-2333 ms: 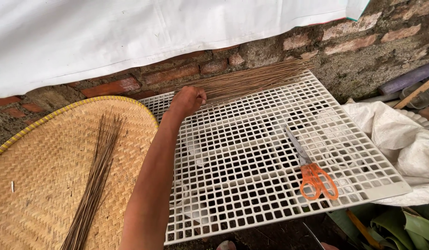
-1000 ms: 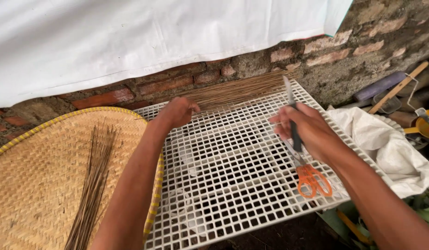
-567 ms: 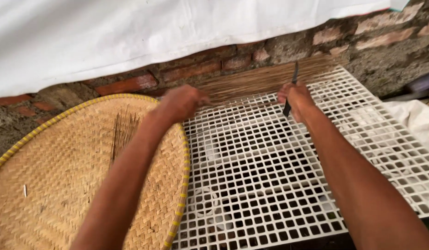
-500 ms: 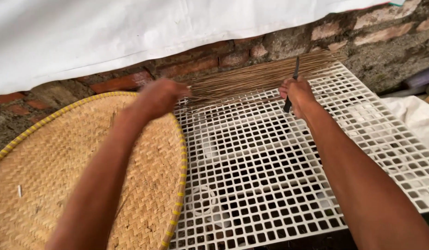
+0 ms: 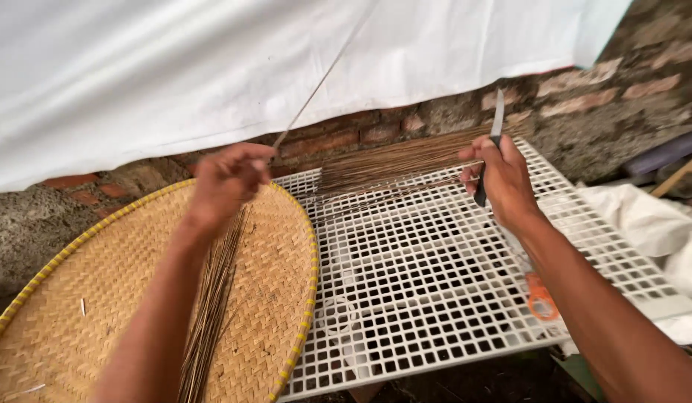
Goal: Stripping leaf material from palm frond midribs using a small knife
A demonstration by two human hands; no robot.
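Far left: round woven bamboo tray (image 5: 99, 298) with yellow-trimmed rim, lying flat; a loose bundle of thin brown sticks (image 5: 211, 313) lies on it, running from near the left wrist down to the bottom edge; a few stray bits on the weave. Left hand (image 5: 226, 179) raised above the tray's far side, fingers pinched closed on a single thin stick (image 5: 316, 86); the stick slants up and right from the fingertips across the white cloth (image 5: 137, 67) hanging behind; its top end runs out of view. Below the cloth, a brick wall (image 5: 346, 138), rough and mossy. Centre: white plastic grid rack (image 5: 435, 276), flat, its left edge tucked just under or against the tray rim, cannot tell which. On the rack's far edge a pile of brown sticks (image 5: 398, 160) lies lengthwise against the wall. Right hand (image 5: 502, 179) over the rack's far right part, closed around a dark-handled knife (image 5: 492, 142), blade pointing up, thumb near the pile's right end. Orange scissors (image 5: 541, 295) on the rack, mostly hidden by the right forearm. Far right: crumpled white sheet (image 5: 644, 224) beside the rack.
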